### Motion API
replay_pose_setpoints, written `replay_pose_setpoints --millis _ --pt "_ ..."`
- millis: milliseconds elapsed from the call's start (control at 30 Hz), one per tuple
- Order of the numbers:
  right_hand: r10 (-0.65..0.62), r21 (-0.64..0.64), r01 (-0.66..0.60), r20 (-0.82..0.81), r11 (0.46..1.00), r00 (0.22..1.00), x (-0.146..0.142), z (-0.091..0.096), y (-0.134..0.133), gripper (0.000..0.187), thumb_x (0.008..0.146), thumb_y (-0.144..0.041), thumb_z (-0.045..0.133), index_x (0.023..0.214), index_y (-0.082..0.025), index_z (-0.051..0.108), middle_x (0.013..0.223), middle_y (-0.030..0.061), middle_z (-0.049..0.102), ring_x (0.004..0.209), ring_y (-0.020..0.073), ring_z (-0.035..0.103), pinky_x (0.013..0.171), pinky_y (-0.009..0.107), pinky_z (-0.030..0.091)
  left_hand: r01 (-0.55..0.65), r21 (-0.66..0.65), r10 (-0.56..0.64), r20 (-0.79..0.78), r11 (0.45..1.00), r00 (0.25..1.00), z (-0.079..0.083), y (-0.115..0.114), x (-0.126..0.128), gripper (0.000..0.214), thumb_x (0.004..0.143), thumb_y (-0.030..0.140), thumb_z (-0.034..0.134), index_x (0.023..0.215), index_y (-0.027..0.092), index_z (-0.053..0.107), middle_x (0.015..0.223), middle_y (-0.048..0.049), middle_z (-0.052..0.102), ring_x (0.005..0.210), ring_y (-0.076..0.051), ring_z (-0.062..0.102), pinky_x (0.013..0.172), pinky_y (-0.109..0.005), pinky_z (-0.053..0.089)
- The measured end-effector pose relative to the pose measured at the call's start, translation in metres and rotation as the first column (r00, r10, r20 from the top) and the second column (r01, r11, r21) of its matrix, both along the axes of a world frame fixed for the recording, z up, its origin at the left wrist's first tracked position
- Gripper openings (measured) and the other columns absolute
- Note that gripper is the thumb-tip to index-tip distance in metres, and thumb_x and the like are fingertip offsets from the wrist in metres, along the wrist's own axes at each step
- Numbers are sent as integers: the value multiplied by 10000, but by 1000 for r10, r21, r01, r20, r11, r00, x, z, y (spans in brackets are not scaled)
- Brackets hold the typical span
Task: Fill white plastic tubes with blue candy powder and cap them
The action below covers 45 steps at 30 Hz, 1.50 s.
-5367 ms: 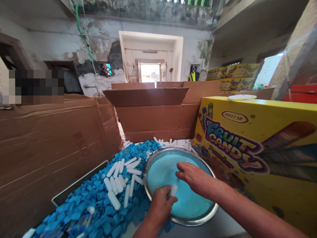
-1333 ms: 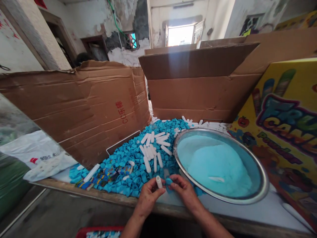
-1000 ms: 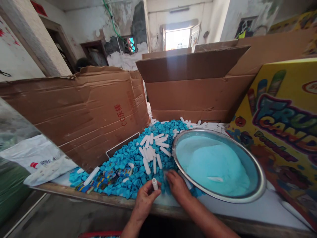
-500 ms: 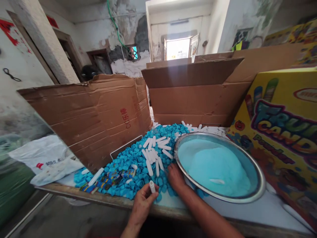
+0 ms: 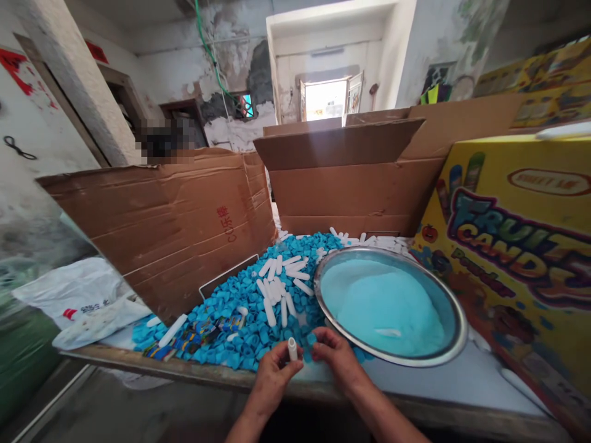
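Note:
My left hand (image 5: 276,373) grips a small white plastic tube (image 5: 292,350) upright, its open mouth facing up. Just to the right, my right hand (image 5: 333,355) pinches a blue cap (image 5: 311,339) between thumb and fingers, a short gap away from the tube. Beyond both hands spreads a heap of blue caps (image 5: 249,335), with several white tubes (image 5: 276,289) lying on top. A wide metal basin (image 5: 459,335) of pale blue powder (image 5: 383,301) stands to the right of my right hand, a white scoop-like piece (image 5: 388,333) resting on the powder.
Upright brown cardboard (image 5: 184,227) borders the heap on the left, and a cardboard box (image 5: 341,191) stands behind it. At right is a yellow candy powder box (image 5: 508,258). A white sack (image 5: 87,295) lies at the left table end. The wooden table edge (image 5: 184,375) runs nearest me.
My right hand has come back from the heap beside the basin with a blue cap, close to the tube. My left hand still holds the tube. The view has shifted slightly.

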State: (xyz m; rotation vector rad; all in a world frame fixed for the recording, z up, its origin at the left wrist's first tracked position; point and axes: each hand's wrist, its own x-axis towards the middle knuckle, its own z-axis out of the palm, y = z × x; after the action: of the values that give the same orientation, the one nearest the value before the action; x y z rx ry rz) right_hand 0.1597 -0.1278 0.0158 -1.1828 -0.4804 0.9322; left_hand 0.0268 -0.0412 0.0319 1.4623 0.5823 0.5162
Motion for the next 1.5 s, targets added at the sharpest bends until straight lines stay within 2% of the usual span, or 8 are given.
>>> replay_pose_setpoints --millis 133,333,500,667,967,1100,1367,1500 --pt "0 -39 3 76 999 997 -1 5 1 247 490 -316 696 622 -191 528 491 -66 473 495 110 447 516 239 355 -12 38 13 -15 999 1000 -5 1 -1 216 587 271 665 763 147 650 722 -24 641 726 -198 555 681 -279 417" --pt "-90 -18 94 151 995 984 -7 15 2 236 523 -348 682 627 -176 557 523 -54 496 508 101 434 521 235 349 14 187 3 -89 982 996 3 4 -9 171 610 264 622 739 153 640 688 -10 615 691 -182 531 648 -260 398" --pt "10 2 -10 21 1000 1000 -17 27 -10 329 598 -452 670 675 -192 484 457 -52 524 431 110 471 481 242 382 60 357 40 -266 932 963 12 -5 -14 191 617 189 564 779 149 658 717 -25 625 711 -193 535 648 -258 392" --pt "49 -35 -47 56 998 997 -21 39 -15 383 562 -483 701 644 -193 463 450 -39 564 428 117 508 483 246 417 141 484 14 -302 863 953 13 -10 -14 194 648 167 533 790 165 666 784 -33 659 738 -196 558 688 -261 401" --pt "-49 -90 53 45 994 998 -11 30 -19 433 511 -520 707 623 -193 446 431 -31 576 391 118 514 448 247 425 167 450 -50 -260 877 964 15 -10 -3 214 671 199 539 833 159 674 809 -49 674 758 -215 577 690 -267 409" --pt "20 -140 -10 71 990 997 -5 31 -23 391 539 -483 696 622 -192 449 429 -36 570 395 122 522 446 246 422 197 446 -73 -279 873 958 15 -10 2 193 661 191 533 790 155 672 766 -43 661 729 -206 564 668 -262 396" --pt "184 -237 -148 135 960 974 14 25 -28 328 533 -421 647 667 -198 448 398 -66 535 366 119 507 423 239 414 334 467 -148 -390 819 909 14 -8 14 183 667 176 501 757 137 655 727 -32 628 709 -194 544 637 -254 369" --pt "212 -264 -158 190 951 959 13 24 -34 255 597 -399 594 689 -190 481 458 -65 544 353 98 485 381 209 350 394 455 -190 -430 799 883 14 -6 13 193 700 194 490 805 140 642 765 -36 636 745 -195 550 668 -255 375"
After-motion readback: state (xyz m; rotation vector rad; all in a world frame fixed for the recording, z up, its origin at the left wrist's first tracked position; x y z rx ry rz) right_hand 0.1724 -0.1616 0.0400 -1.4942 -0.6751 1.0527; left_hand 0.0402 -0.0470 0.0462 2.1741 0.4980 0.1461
